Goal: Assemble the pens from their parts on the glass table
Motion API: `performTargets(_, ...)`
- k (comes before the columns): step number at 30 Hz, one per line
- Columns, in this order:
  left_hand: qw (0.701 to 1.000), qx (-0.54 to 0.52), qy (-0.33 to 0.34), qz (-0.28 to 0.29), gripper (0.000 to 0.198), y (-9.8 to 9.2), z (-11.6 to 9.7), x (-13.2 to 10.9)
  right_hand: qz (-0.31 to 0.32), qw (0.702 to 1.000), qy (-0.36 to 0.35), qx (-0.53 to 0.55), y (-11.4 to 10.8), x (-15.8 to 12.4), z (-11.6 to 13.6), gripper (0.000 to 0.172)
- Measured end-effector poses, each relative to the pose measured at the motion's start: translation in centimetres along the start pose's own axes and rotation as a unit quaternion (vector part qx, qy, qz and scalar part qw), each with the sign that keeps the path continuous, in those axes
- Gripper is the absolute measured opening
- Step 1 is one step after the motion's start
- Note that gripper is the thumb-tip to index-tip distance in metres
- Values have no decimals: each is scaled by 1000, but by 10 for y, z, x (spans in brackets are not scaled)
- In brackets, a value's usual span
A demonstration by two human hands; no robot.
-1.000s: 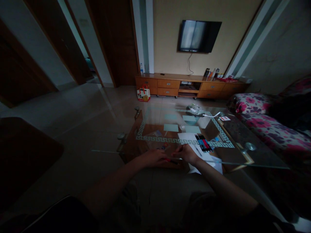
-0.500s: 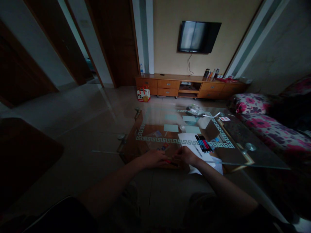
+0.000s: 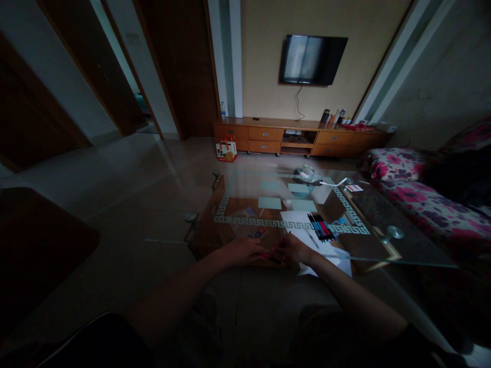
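Note:
Both my hands meet at the near edge of a glass coffee table [image 3: 383, 214]. My left hand [image 3: 242, 250] is closed around a red pen [image 3: 270, 256] that lies between the two hands. My right hand [image 3: 292, 249] is pinched closed on the same pen's other end, with a thin dark tip sticking up above the fingers. Just right of my right hand, several black, blue and red pens [image 3: 321, 226] lie in a row on white paper [image 3: 303, 223]. The room is dim and the fingers are hard to make out.
Pale green cards [image 3: 269, 202] and a plastic bag [image 3: 307, 175] lie further back on the glass. A floral sofa [image 3: 422, 197] stands at the right. A wooden TV cabinet [image 3: 299, 135] with a small red and white box [image 3: 226, 150] lines the far wall.
My right hand has come down and moved left, from slightly raised to close against my left hand. My left hand has stayed in place.

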State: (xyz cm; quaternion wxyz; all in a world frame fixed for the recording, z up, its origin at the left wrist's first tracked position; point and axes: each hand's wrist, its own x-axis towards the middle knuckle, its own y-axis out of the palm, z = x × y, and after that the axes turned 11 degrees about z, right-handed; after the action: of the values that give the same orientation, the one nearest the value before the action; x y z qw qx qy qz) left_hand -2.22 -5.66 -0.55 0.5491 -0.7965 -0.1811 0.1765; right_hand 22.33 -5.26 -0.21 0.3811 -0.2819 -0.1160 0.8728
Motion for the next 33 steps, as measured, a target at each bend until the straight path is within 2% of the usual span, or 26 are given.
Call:
performTargets(7, 1000, -2, -4, 5, 30, -1, -1, -1, -25, 999, 25, -19, 0, 4, -4, 26)
performTargets(14, 1000, -14, 6, 6, 33, -1, -1, 0, 17, 997, -12, -81, -1, 4, -11, 29)
performTargets(20, 1000, -27, 11, 10, 32, -2, -2, 0, 38, 990, 19, -136, 0, -1, -1, 31)
performTargets(25, 999, -27, -1, 16, 32, -4, -5, 0, 15, 994, 40, -100, 1, -5, 4, 28)
performTargets(30, 999, -28, -6, 25, 32, -7, -7, -1, 56, 997, 18, -53, 1, -3, -4, 27)
performTargets(33, 999, -36, -1, 19, 32, -8, -8, -1, 54, 998, 17, -37, 2, 1, -7, 28)
